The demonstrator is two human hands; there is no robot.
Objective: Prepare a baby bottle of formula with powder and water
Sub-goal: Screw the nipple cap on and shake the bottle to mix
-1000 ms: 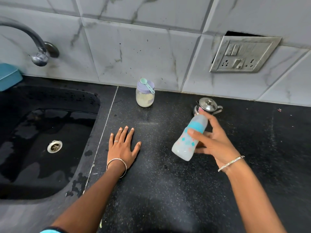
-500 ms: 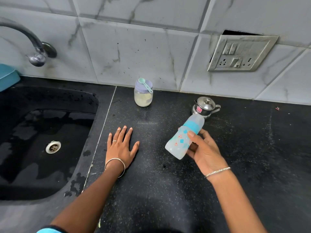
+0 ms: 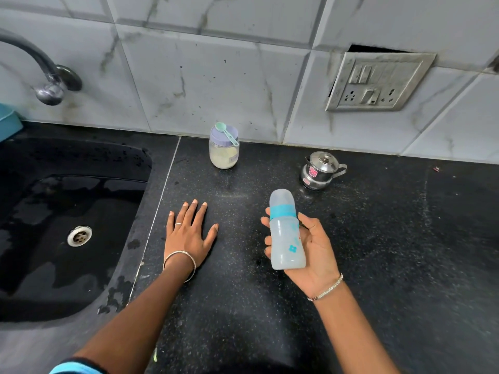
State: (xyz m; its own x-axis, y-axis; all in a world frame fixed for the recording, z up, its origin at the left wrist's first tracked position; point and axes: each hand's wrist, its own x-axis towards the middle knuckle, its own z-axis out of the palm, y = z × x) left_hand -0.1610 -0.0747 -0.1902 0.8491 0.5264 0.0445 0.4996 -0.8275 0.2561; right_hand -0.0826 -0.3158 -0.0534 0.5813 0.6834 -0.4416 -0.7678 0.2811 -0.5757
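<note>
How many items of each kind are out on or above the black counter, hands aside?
baby bottle: 1, held by the right hand
powder jar: 1
scoop: 1, lying on the jar's lid
lidded steel pot: 1
Total: 4

Bright even light, sharp focus, wide-angle bending at edges, glossy reflections.
</note>
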